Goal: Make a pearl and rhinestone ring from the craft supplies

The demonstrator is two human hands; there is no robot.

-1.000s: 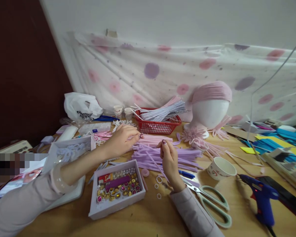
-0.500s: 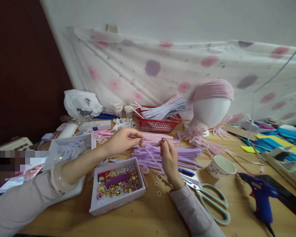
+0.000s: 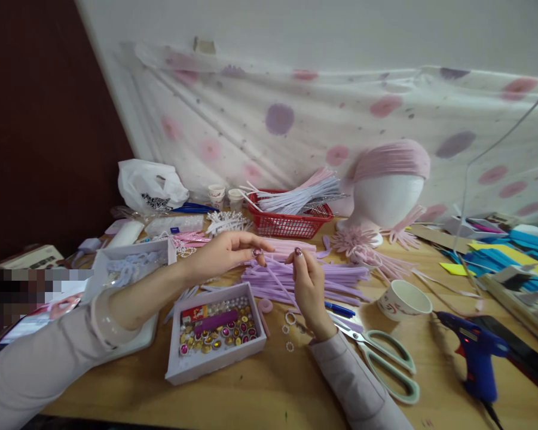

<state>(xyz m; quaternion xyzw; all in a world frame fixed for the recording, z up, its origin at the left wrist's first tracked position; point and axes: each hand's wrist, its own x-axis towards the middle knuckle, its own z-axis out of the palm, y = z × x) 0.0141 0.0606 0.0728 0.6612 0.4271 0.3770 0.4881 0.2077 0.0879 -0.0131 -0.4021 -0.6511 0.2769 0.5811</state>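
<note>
Head view: compared with one second earlier, the fingers of the left hand [image 3: 217, 258] are reaching farther toward the right hand [image 3: 309, 286], and the upper end of a slender, fuzzy lilac strand [image 3: 278, 280] is lying closer to them; the right hand is keeping nearly its former place. The left hand is hanging partly open, its thumb and forefinger bending toward each other; whether these tips are pinching the strand cannot be told. The right hand is curling shut on the strand's lower part, its thumb pressing toward the forefinger; anything between those two tips is too small to make out. The strand is slanting between the hands, above a loose pile of fuzzy lilac stems [image 3: 341, 278] that is lying on the pale wooden counter [image 3: 273, 394]. A bundle of fuzzy pink stems [image 3: 291, 246] is lying just behind the pile. A shallow white cardboard box [image 3: 219, 367] of jewelled gold and magenta buttons is standing nearer the wearer. Open scissors with pale green handles [image 3: 362, 338] are lying beside the right wrist, and a blue glue gun [image 3: 482, 352] is resting farther right.
</note>
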